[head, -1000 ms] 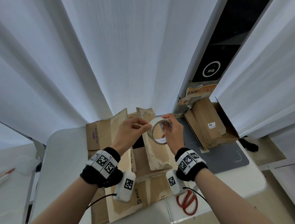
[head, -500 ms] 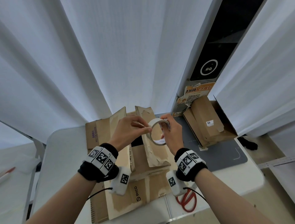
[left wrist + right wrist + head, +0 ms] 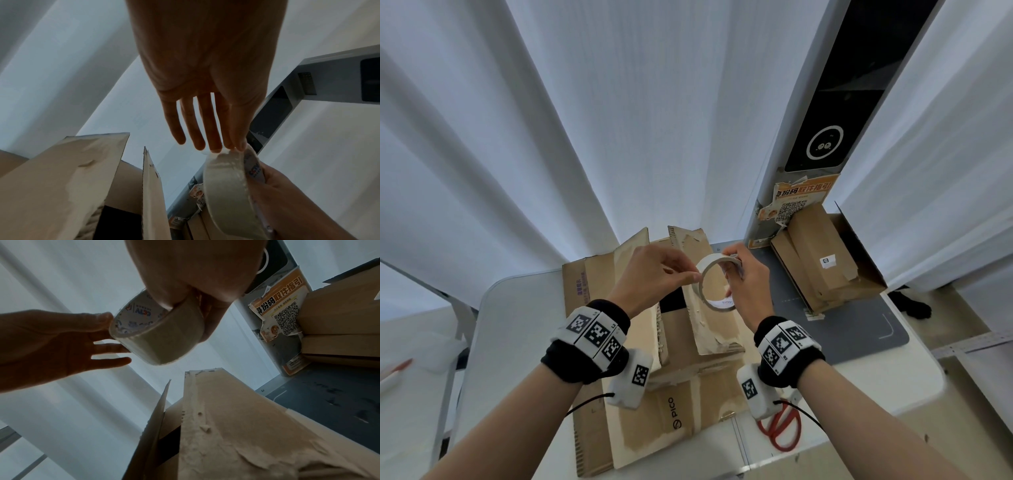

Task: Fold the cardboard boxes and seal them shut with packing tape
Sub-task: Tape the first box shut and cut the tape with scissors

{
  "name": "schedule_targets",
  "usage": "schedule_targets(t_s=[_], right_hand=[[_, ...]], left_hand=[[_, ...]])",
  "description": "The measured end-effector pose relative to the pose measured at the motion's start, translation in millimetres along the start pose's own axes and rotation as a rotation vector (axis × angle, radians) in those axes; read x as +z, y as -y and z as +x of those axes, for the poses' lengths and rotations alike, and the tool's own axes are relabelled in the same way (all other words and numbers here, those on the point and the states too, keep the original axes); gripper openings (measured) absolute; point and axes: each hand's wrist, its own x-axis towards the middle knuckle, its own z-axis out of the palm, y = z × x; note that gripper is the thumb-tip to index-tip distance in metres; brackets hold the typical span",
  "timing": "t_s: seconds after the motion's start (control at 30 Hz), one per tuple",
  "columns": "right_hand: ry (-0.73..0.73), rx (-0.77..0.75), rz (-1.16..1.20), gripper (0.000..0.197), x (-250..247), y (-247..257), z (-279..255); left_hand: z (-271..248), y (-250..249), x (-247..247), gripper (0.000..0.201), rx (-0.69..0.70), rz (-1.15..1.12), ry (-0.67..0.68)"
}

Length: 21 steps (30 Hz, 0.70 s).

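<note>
A roll of clear packing tape [image 3: 717, 286] is held upright above an open cardboard box [image 3: 717, 329] whose flaps stand up. My right hand [image 3: 732, 274] grips the tape roll [image 3: 160, 337], thumb inside the core and fingers over the outer side. My left hand [image 3: 693, 275] reaches in from the left. Its thumb and forefinger pinch the roll's near rim [image 3: 236, 148], and the other fingers [image 3: 197, 129] stay straight. In the right wrist view the left hand's thumb [image 3: 104, 318] lies on the rim. No loose tape end shows.
The box stands on flattened cardboard [image 3: 674, 411] printed PICO, on a white table [image 3: 517, 342]. Red scissors [image 3: 780, 428] lie at the front edge under my right wrist. A second open box [image 3: 822, 263] sits on a grey mat [image 3: 859, 325] at the back right. White curtains hang behind.
Both hands and the roll stay almost where they were. The left thumb and forefinger have shifted slightly along the roll's rim.
</note>
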Motion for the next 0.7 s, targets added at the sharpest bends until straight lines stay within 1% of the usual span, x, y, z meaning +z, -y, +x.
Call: schedule_targets(t_s=[0.1, 0.23, 0.4, 0.57, 0.7], right_hand=[[-0.006, 0.001, -0.032, 0.010, 1.0, -2.9, 0.1], [-0.015, -0.007, -0.049, 0.008, 1.8, -1.1, -0.6], [-0.038, -0.052, -0.106, 0.008, 1.8, 2.3, 0.1], [-0.039, -0.075, -0.132, 0.009, 3.6, 5.1, -0.2], [-0.050, -0.094, -0.114, 0.009, 3.4, 8.1, -0.3]], left_hand=[[-0.1, -2.4, 0.9, 0.004, 0.015, 0.085, -0.025], [2.0, -4.9, 2.5, 0.005, -0.002, 0.172, -0.027], [3.0, -9.6, 4.8, 0.007, -0.040, 0.200, -0.058], [2.4, -10.1, 12.3, 0.010, -0.078, 0.172, -0.154], [1.6, -9.0, 18.7, 0.010, -0.160, 0.043, -0.216]])
